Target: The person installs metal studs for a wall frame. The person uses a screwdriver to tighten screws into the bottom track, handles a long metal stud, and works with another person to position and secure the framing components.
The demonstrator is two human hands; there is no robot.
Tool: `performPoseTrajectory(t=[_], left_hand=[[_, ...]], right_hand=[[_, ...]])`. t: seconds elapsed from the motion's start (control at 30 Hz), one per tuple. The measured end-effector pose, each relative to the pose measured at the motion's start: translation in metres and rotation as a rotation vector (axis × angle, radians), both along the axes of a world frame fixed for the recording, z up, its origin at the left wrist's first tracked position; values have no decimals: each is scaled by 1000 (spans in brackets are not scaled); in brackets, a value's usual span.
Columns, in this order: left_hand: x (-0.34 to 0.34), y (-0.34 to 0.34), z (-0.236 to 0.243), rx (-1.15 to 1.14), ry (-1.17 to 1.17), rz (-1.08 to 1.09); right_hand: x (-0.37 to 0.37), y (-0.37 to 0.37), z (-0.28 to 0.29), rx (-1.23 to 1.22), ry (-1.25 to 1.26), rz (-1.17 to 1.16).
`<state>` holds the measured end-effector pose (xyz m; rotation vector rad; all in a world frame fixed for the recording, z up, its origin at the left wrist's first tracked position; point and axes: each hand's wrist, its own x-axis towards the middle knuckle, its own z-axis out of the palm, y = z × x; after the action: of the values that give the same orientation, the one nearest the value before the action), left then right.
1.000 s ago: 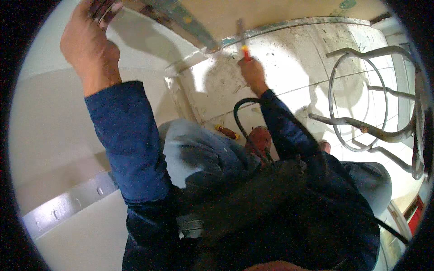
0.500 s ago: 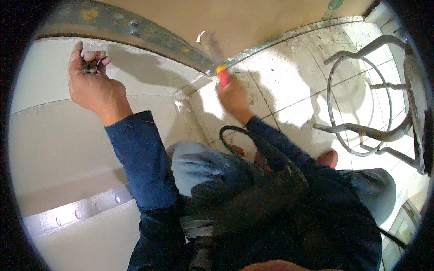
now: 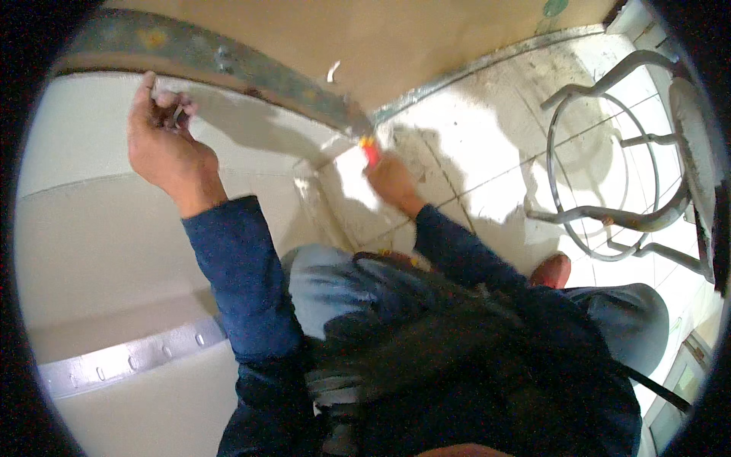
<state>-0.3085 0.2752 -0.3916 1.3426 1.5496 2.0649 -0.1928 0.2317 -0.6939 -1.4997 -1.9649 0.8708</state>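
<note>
My right hand (image 3: pixel 392 181) grips the red and yellow handle of a scraper (image 3: pixel 370 151). Its greyish blade is blurred and points at the corner where the metal strip (image 3: pixel 266 72) meets the tiled floor. My left hand (image 3: pixel 173 156) is raised over the pale panel (image 3: pixel 84 129), just below that strip. Its index finger points up while the others curl round something small and shiny, too small to name.
At the right stands a metal stool (image 3: pixel 647 221) with curved legs and a ring. Brown board (image 3: pixel 457 38) rises beyond the dirty white tiles (image 3: pixel 487 129). A slotted metal rail (image 3: pixel 137 356) crosses the lower left. My bent knees take up the middle.
The scraper and my right hand have shifted slightly nearer to me. My left hand has drifted a little right and down. The dark looped strap near my knee has dropped.
</note>
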Motion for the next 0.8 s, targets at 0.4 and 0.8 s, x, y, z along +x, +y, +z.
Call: performPoseTrajectory(t=[0.4, 0.8], left_hand=[[25, 9, -6, -64, -10, -63], [6, -2, 0, -253, 114, -37]], right_hand=[[-11, 12, -42, 70, 104, -368], [43, 65, -65, -15, 436, -940]])
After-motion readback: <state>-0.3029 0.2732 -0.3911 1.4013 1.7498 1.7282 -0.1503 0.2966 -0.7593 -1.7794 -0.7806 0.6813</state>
